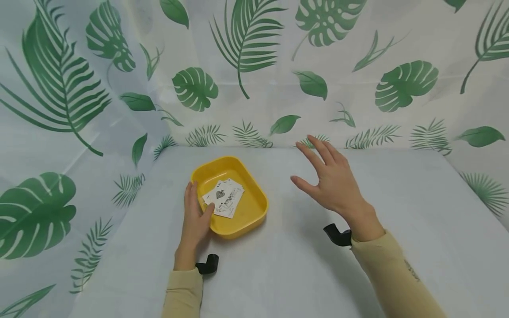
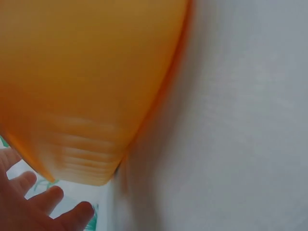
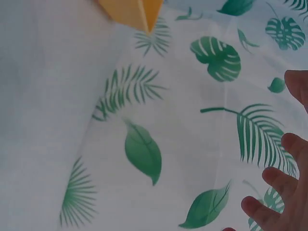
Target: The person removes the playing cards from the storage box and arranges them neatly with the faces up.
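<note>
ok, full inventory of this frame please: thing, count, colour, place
Yellow plastic rectangular tray: one, yellow, left of centre on the table.
Playing cards: a small loose pile, exact count unclear, white with black print, lying in the tray.
Table surface: one, pale grey-white, fills the foreground.
Leaf-print backdrop sheet: white with green leaves, behind and on both sides of the table.
Black wrist camera mounts: two, black, one at each wrist.
Left hand: beige sleeve, grips the tray's near-left rim, thumb over the edge by the cards.
Right hand: beige sleeve, fingers spread, raised right of the tray, holding nothing.
</note>
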Motion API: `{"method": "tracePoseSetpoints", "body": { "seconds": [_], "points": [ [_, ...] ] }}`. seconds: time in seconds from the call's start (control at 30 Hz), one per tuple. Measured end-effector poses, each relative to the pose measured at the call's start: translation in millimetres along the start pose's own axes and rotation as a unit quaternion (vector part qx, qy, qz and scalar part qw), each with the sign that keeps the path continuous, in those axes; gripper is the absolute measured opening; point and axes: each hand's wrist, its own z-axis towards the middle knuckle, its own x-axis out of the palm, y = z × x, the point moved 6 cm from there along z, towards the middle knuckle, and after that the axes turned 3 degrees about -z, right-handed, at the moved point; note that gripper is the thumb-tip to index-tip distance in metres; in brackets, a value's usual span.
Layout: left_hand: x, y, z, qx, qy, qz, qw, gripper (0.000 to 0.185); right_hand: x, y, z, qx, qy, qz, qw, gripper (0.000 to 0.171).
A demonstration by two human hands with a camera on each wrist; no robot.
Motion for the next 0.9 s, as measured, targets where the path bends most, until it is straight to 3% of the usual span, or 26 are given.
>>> {"method": "tracePoseSetpoints", "body": {
  "seconds": [0.53,0.7,0.9],
  "points": [
    [1.3,8.1,-2.0,-0.008,0.037,0.078,0.9962,0.077,46,78,62,-0.084,0.12,-0.002,0.989,0.075],
    [2.9,7.5,-0.8,-0.007,0.038,0.09,0.9951,0.077,60,96,78,-0.112,0.15,-0.016,0.982,0.074],
    [0.6,10.4,-1.7,-0.01,0.035,0.107,0.9936,0.076,88,120,92,-0.125,0.216,-0.021,0.968,0.072]
  ]
}}
